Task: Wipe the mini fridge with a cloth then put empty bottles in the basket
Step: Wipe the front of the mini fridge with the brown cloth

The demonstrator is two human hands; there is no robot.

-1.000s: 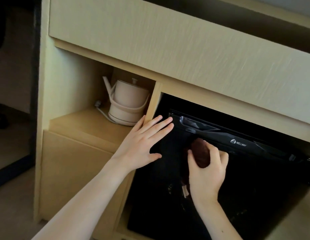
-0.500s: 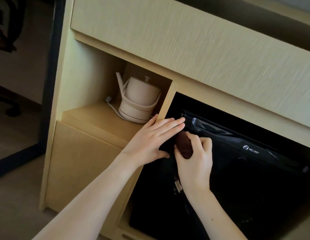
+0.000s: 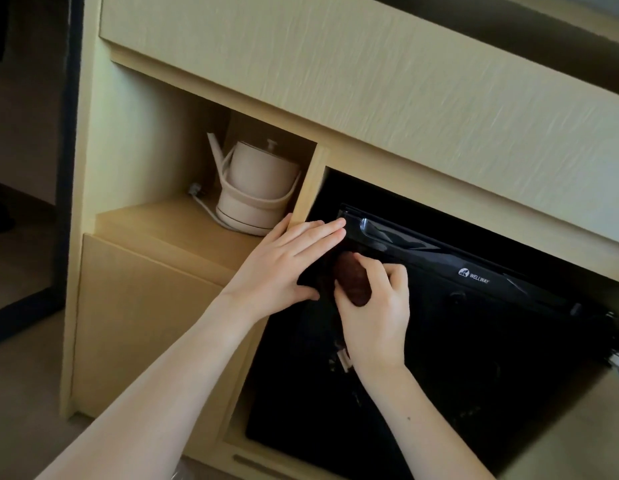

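Observation:
A black mini fridge (image 3: 474, 341) with a glossy door sits in a wooden cabinet recess. My right hand (image 3: 377, 313) grips a bunched dark brown cloth (image 3: 351, 284) and presses it against the upper left of the fridge door. My left hand (image 3: 287, 265) lies flat with fingers spread on the fridge's top left corner, just left of the cloth. No bottles or basket are in view.
A cream electric kettle (image 3: 256, 188) with its cord stands on the shelf (image 3: 169, 223) left of the fridge. The light wooden cabinet (image 3: 370, 71) has a wide panel above and a closed front (image 3: 135, 313) below the shelf. Carpeted floor (image 3: 20, 393) lies at the left.
My right hand has slid the cloth leftward along the top of the fridge door until it is beside my left hand. The view has shifted left.

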